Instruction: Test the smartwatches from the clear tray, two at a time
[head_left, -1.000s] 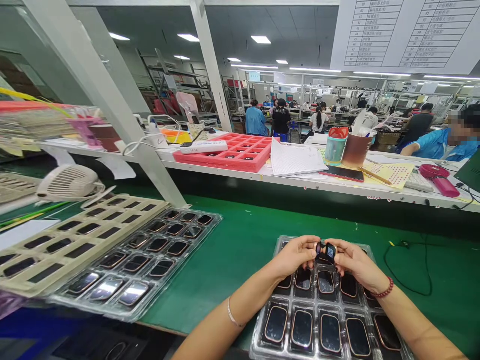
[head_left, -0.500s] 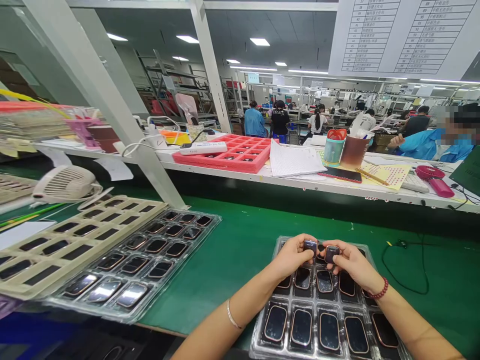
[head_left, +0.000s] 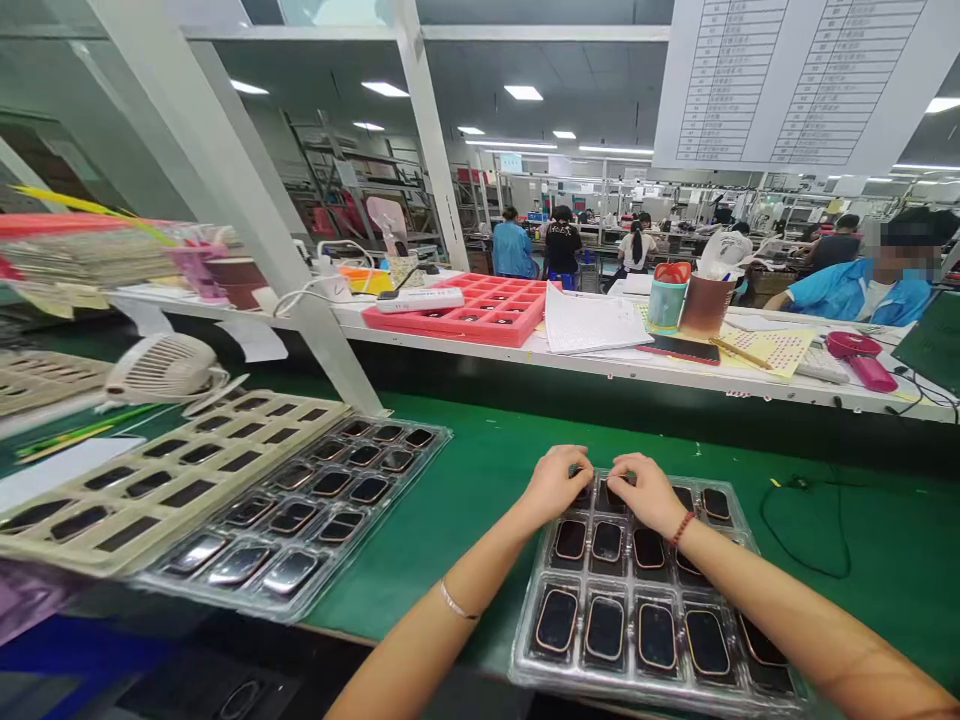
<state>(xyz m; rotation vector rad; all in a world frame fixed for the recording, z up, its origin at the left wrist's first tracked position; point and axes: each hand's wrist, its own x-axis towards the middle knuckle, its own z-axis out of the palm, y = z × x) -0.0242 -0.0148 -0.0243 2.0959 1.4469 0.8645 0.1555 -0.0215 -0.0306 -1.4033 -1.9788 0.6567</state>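
A clear plastic tray (head_left: 523,640) holds rows of smartwatch cases with dark screens and rose-gold rims. At its back left corner, my left hand (head_left: 556,482) has its fingers curled down around a smartwatch case (head_left: 576,470), mostly hidden by the fingers. Right beside it, my right hand (head_left: 649,492) pinches down over the neighbouring compartment, where a dark case shows only partly under the fingertips. In the front row, a smartwatch case (head_left: 556,620) lies screen up in its pocket. My right forearm covers some pockets on the right side.
To the left lie a second clear tray (head_left: 311,598) of smartwatch cases and a beige tray (head_left: 56,562) with dark pieces. A white fan (head_left: 161,368) stands behind them. The shelf holds a red foam tray (head_left: 450,330), papers (head_left: 592,322) and cups. A black cable (head_left: 806,545) lies right.
Both hands have moved left and down from above the tray to its back left pockets. The two smartwatch cases held up before are now lowered into the tray, largely hidden by my fingers.
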